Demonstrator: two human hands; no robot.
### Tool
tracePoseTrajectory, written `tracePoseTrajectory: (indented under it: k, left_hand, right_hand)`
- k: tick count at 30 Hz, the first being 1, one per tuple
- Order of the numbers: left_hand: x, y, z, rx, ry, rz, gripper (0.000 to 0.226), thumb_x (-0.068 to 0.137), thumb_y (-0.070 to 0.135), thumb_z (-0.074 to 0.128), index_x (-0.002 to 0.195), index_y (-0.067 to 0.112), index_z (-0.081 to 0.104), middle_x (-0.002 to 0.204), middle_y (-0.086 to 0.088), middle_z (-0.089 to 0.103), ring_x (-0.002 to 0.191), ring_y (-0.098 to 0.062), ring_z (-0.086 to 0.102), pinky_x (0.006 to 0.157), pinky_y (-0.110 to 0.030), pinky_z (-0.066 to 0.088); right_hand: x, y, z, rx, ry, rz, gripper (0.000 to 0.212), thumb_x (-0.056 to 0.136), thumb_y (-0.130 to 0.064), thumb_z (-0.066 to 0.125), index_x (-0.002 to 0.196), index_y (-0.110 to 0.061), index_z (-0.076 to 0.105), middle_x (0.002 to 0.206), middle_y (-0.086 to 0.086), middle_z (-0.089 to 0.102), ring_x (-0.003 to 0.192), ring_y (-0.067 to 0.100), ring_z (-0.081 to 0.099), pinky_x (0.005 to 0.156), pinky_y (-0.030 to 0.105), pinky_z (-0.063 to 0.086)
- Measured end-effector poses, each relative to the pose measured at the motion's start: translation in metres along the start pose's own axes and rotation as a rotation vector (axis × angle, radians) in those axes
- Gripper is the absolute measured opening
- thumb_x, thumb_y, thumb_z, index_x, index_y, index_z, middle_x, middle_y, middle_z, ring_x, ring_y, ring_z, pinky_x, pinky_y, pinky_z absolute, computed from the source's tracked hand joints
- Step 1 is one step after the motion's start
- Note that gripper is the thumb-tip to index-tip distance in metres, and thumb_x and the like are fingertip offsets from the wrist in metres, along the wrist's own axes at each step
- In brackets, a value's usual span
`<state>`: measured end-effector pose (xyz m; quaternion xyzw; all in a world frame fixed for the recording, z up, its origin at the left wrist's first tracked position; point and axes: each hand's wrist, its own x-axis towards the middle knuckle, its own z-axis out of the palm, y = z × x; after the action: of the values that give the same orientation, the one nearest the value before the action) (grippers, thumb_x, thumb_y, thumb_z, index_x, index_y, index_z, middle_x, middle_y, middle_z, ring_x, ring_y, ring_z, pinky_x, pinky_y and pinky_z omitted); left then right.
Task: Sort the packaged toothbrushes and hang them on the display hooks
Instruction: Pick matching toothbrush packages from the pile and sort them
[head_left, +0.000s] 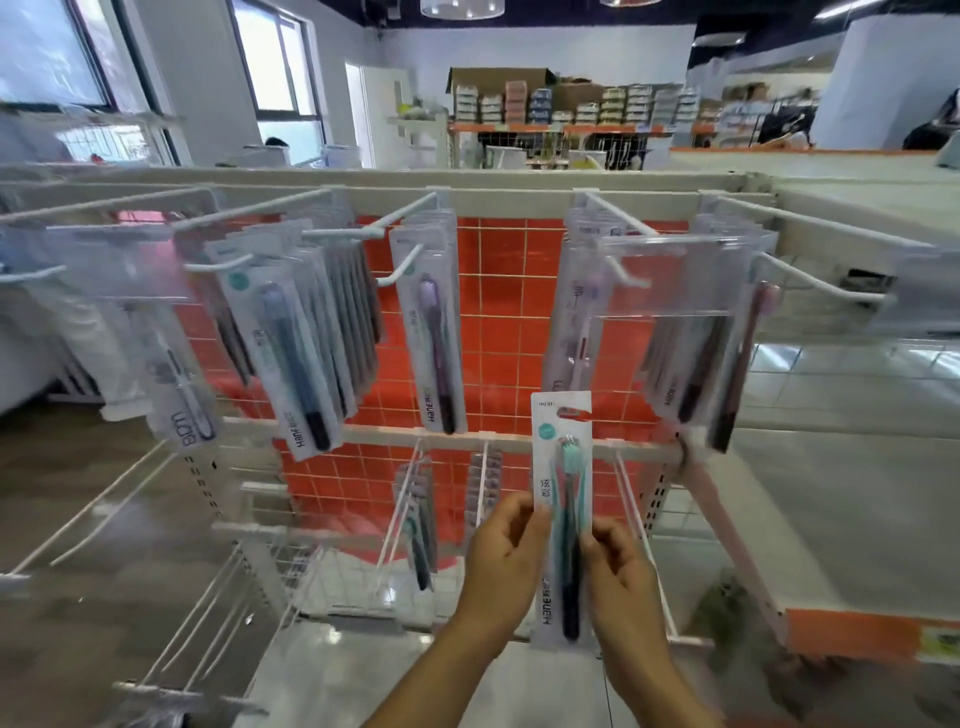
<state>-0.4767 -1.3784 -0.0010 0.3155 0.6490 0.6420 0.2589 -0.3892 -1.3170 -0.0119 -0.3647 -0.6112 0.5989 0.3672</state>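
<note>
Teal toothbrush pack (563, 519) stands upright before the orange-backed hook rack (498, 312), its edges pinched by left grip (506, 551) and right grip (618, 566).

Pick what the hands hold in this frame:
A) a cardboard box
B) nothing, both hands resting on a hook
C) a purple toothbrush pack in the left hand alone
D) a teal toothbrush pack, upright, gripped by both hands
D: the left hand and right hand both pinch the sides of the upright teal pack in front of the rack.
</note>
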Motion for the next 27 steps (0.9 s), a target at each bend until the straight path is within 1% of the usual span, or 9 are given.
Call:
tracePoseTrajectory:
  k: [2,3,8,12,15,18,22,24,27]
  left_hand:
    - [-0.005,0.003,-0.014,-0.019,0.003,0.023,0.014,0.097,0.023,0.053,0.103,0.018,0.064,0.096,0.003,0.072,0.094,-0.012,0.068,0.085,-0.027,0.056]
    - [-0.006,0.003,-0.022,-0.032,0.003,0.035,0.013,0.097,0.019,0.053,0.105,0.018,0.064,0.097,0.005,0.072,0.095,-0.01,0.068,0.085,-0.026,0.055]
    - [-0.018,0.005,-0.063,-0.03,-0.003,0.035,0.013,0.096,0.015,0.055,0.1,0.023,0.064,0.093,0.009,0.073,0.09,-0.002,0.068,0.077,-0.018,0.053]
    - [-0.026,-0.001,-0.091,-0.015,0.01,0.003,0.013,0.095,0.016,0.056,0.1,0.02,0.068,0.093,0.003,0.074,0.089,-0.008,0.069,0.078,-0.024,0.056]
    - [-0.032,-0.005,-0.111,-0.007,0.022,-0.015,0.012,0.094,0.016,0.057,0.097,0.02,0.069,0.089,0.004,0.074,0.081,-0.006,0.068,0.071,-0.021,0.054]
    - [-0.04,-0.008,-0.127,-0.006,0.022,-0.022,0.012,0.094,0.016,0.057,0.096,0.019,0.07,0.087,0.003,0.074,0.083,-0.011,0.069,0.076,-0.028,0.057]
    - [-0.051,-0.015,-0.144,0.003,0.002,-0.037,0.014,0.095,0.017,0.057,0.097,0.017,0.071,0.088,0.001,0.074,0.086,-0.017,0.069,0.081,-0.036,0.058]
    - [-0.056,-0.019,-0.151,0.025,-0.012,-0.036,0.014,0.094,0.018,0.058,0.098,0.019,0.071,0.09,0.004,0.073,0.088,-0.014,0.069,0.082,-0.034,0.058]
    - [-0.066,-0.027,-0.159,0.041,-0.033,-0.041,0.015,0.094,0.016,0.059,0.099,0.02,0.072,0.09,0.008,0.073,0.088,-0.011,0.069,0.081,-0.028,0.057]
  right_hand:
    - [-0.009,-0.003,0.013,0.013,-0.011,-0.011,0.021,0.097,-0.008,0.048,0.089,-0.02,0.063,0.076,-0.008,0.068,0.07,0.007,0.064,0.065,0.022,0.052]
    - [-0.013,-0.004,0.02,0.019,-0.017,-0.014,0.021,0.096,-0.008,0.048,0.089,-0.02,0.063,0.076,-0.007,0.067,0.068,0.006,0.062,0.063,0.02,0.051]
    - [-0.037,0.0,0.053,0.029,-0.045,0.009,0.02,0.098,-0.011,0.047,0.089,-0.018,0.063,0.082,0.002,0.066,0.07,0.007,0.063,0.059,0.018,0.051]
    - [-0.05,0.002,0.073,-0.01,-0.073,0.027,0.022,0.098,-0.013,0.046,0.087,-0.019,0.064,0.079,0.002,0.064,0.069,0.009,0.06,0.061,0.019,0.05]
    - [-0.063,0.0,0.085,-0.01,-0.1,0.035,0.027,0.099,-0.012,0.045,0.085,-0.024,0.065,0.073,-0.006,0.063,0.062,-0.002,0.058,0.058,0.013,0.049]
    - [-0.074,-0.001,0.094,-0.036,-0.119,0.014,0.032,0.099,-0.012,0.044,0.084,-0.03,0.067,0.082,-0.003,0.068,0.075,0.008,0.061,0.066,0.018,0.051]
    - [-0.09,-0.002,0.108,-0.028,-0.126,-0.02,0.025,0.098,-0.014,0.047,0.092,-0.03,0.066,0.081,-0.017,0.069,0.074,-0.002,0.063,0.064,0.013,0.051]
    - [-0.098,-0.001,0.114,-0.007,-0.129,-0.034,0.02,0.097,-0.015,0.05,0.097,-0.029,0.065,0.084,-0.021,0.069,0.079,-0.004,0.065,0.064,0.011,0.05]
    - [-0.109,0.003,0.121,0.005,-0.132,-0.049,0.018,0.096,-0.013,0.052,0.1,-0.025,0.064,0.087,-0.017,0.07,0.081,-0.001,0.066,0.066,0.012,0.051]
